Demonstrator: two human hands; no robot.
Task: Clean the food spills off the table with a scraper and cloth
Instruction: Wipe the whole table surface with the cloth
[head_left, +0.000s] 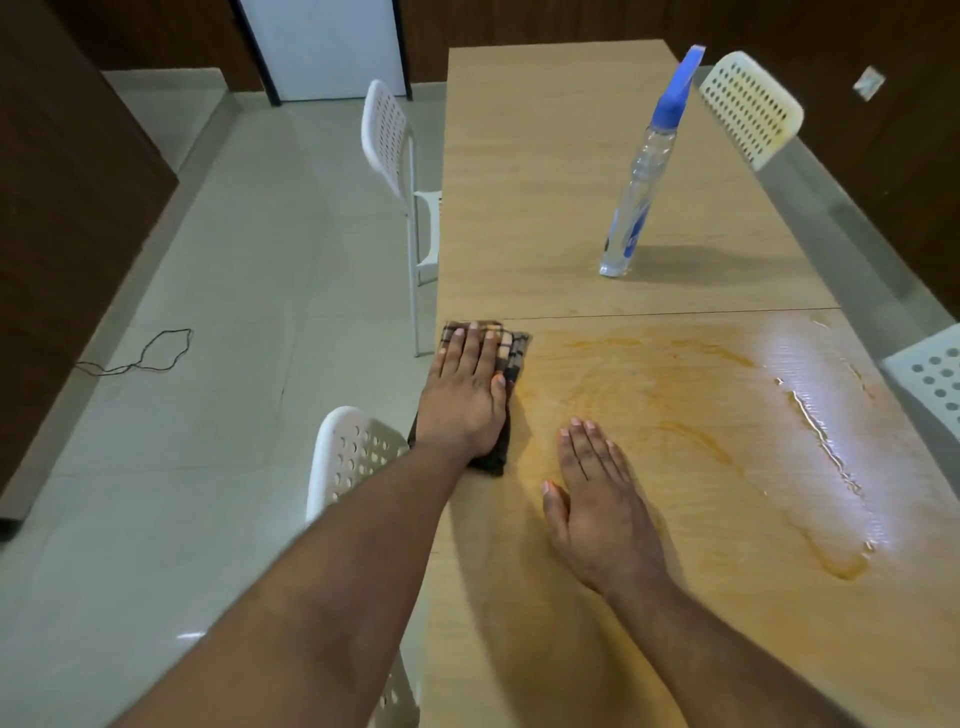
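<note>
pale tiled floor (208, 322), white chairs (387, 135), dark walls (62, 182)

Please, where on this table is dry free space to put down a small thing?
The far wooden table half, beyond the seam and left of the clear spray bottle with blue trigger, is bare and dry. The near half is crowded: orange smears, a wet streak, left hand pressing the checked cloth, right hand flat.

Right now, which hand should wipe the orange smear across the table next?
Probably the left hand: it already presses flat on the cloth at the table's left edge, beside the orange smear. The right hand lies flat and bare on the wet wood, holding nothing.
</note>
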